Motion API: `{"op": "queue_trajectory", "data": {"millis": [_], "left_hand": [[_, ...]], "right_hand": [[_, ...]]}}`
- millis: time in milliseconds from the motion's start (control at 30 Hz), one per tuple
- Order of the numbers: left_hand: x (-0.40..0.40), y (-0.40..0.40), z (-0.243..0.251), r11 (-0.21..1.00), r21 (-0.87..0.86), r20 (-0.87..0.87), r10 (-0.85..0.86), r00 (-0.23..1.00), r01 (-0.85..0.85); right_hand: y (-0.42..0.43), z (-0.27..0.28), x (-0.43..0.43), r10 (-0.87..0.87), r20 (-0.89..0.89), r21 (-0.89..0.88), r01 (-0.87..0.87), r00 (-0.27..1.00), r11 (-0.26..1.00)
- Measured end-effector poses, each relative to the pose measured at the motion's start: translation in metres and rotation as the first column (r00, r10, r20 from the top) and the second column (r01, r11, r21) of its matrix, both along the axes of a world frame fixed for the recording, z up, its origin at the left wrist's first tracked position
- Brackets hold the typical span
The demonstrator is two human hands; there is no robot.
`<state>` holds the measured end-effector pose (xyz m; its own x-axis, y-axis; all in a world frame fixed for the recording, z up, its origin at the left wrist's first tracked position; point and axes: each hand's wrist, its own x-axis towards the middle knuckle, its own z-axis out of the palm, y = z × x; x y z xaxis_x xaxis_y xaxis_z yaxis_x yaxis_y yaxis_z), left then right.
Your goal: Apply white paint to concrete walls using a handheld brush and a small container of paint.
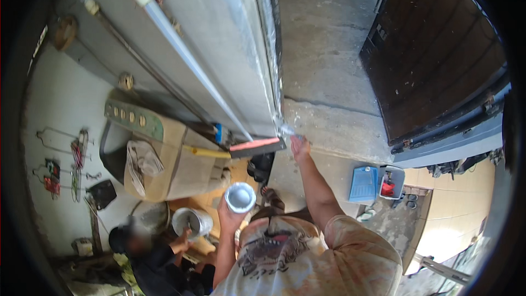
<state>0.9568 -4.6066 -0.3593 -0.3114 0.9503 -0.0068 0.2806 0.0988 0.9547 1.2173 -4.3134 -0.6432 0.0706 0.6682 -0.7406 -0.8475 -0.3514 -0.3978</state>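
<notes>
My left hand (231, 214) is closed around a round container (240, 198) that holds pale blue-grey paint. Stretched out in front, my right hand (300, 146) grips a small paintbrush (287, 129), its bristles near the lower end of the door frame's edge (276, 107). Just left of that hand is the head of a floor squeegee (258, 147), black with a pink strip, whose long pale pole (193, 65) leans on the grey wall.
At lower left a co-worker (160, 267) reaches into a white bucket (192, 223). A washing machine (164, 152) with a cloth stands left. To the right are a blue paint tray (364, 184), a grey bin (391, 182) and a dark metal door (431, 57); a concrete step (328, 127) lies ahead.
</notes>
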Motion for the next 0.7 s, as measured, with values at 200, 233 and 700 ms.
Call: {"op": "queue_trajectory", "data": {"millis": [200, 233, 700], "left_hand": [[-0.001, 0.001, 0.004, 1.000, 0.012, -0.120, 0.010, 0.993, -0.008], [-0.004, -0.003, 0.006, 1.000, -0.005, -0.128, 0.018, 0.992, -0.018], [-0.010, 0.002, 0.001, 0.996, -0.030, -0.033, 0.083, 0.996, -0.084]], "right_hand": [[0.002, -0.065, 0.020, 0.225, 0.608, -0.253, -0.083, 0.761, 0.964], [0.002, -0.062, 0.013, 0.168, 0.687, -0.144, -0.095, 0.706, 0.985], [-0.022, 0.081, 0.041, -0.124, 0.050, 0.231, 0.109, 0.991, 0.967]]}}
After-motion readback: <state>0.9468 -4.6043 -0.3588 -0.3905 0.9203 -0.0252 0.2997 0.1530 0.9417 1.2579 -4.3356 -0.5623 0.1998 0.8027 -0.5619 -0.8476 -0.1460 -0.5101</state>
